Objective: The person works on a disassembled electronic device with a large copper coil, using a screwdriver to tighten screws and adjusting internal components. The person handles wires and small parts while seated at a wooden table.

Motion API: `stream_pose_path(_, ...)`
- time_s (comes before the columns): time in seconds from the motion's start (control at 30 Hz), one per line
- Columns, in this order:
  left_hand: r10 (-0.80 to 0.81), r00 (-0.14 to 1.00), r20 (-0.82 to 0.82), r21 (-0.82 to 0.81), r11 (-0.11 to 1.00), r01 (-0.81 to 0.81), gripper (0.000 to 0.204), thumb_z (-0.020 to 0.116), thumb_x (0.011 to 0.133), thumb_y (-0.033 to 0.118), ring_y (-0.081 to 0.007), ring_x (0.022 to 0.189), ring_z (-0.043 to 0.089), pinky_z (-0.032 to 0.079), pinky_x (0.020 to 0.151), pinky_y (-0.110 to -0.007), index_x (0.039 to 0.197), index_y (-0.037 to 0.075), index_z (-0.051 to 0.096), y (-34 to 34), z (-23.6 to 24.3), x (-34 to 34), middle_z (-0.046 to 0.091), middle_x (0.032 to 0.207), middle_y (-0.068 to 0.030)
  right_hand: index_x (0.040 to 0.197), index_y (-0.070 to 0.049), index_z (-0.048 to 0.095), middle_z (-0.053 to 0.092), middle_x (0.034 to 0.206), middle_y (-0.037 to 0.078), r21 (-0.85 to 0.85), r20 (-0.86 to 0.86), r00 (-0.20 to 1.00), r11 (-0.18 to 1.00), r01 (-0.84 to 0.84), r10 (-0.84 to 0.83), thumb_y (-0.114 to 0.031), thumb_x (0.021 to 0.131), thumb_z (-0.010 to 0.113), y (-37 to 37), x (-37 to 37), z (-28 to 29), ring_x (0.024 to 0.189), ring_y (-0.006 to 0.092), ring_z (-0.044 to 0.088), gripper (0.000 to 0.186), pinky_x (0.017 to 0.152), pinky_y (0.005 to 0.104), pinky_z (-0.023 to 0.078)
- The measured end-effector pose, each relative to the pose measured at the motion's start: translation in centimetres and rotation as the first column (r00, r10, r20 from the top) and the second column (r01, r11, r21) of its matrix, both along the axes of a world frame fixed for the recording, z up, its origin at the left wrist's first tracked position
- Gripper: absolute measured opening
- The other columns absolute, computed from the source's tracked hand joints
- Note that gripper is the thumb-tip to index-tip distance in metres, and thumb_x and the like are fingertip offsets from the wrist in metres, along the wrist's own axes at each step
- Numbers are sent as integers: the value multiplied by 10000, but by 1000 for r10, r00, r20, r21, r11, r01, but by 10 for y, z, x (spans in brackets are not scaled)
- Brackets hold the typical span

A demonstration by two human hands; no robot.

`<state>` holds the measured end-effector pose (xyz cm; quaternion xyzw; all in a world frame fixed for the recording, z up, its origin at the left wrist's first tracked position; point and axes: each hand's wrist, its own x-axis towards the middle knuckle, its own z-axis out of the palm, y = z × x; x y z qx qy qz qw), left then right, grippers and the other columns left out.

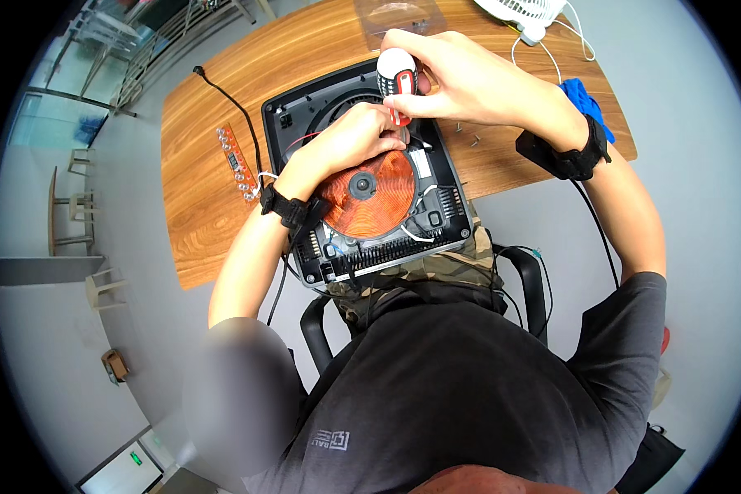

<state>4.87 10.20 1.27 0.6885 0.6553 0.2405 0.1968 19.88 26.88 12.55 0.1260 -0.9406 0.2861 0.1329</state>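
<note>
An opened black induction cooker base (296, 107) lies on a wooden table (206, 165), with its round copper coil (370, 193) showing. My right hand (461, 78) grips a screwdriver (397, 78) with a red, black and white handle, held upright over the far part of the cooker. My left hand (350, 140) rests inside the cooker just above the coil, its fingers curled around the screwdriver's shaft near the tip. The tip itself is hidden by my fingers. Both wrists carry black straps.
An orange circuit strip (237, 163) lies on the table left of the cooker, beside a black cable (230, 103). A few small screws (469, 132) lie right of it, by a blue cloth (583, 100). A clear plastic lid (395, 15) and a white fan (523, 12) sit at the far edge.
</note>
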Motion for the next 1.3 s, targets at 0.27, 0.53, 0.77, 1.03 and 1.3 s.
stream_pose_path(0.27,13,1000,13,-124,992,-11,156,743,916,90,-292,986,731,568,911,-397,1020,-26,746,4,8,1,767,1014,-154,1059,-14,560,680,810,212,77,26,1000,997,-17,15,-375,946,744,-3,2,8,752,395,701,421,667,446,533)
stream_pose_path(0.53,13,988,154,-114,993,4,164,742,915,70,-267,964,738,575,899,-388,1038,-40,742,3,11,-1,771,1013,-148,1063,-30,551,615,711,150,47,-33,999,999,-17,19,-353,935,775,-1,-1,0,634,324,638,414,587,409,482)
stream_pose_path(0.77,47,998,52,-192,981,-36,167,757,885,79,-254,906,734,578,871,-378,1015,-23,739,5,33,1,768,948,-130,1014,1,555,672,774,214,-28,53,998,999,18,-16,-359,925,772,-3,5,6,705,391,700,430,621,443,529)
stream_pose_path(1.03,60,995,75,-180,983,-45,164,751,864,61,-219,906,720,571,843,-361,997,-13,691,4,29,-2,725,903,-106,1047,-22,550,626,715,157,-10,-2,1000,1000,-17,17,-342,935,776,-3,-1,-1,638,328,645,408,582,406,488)
stream_pose_path(1.3,-7,1000,-21,-208,978,3,188,732,916,167,-288,986,709,554,899,-407,1060,47,722,3,23,3,747,1000,-129,1014,-8,570,684,786,214,-22,55,998,1000,-21,22,-346,922,764,-8,-3,7,730,407,702,401,631,442,532)
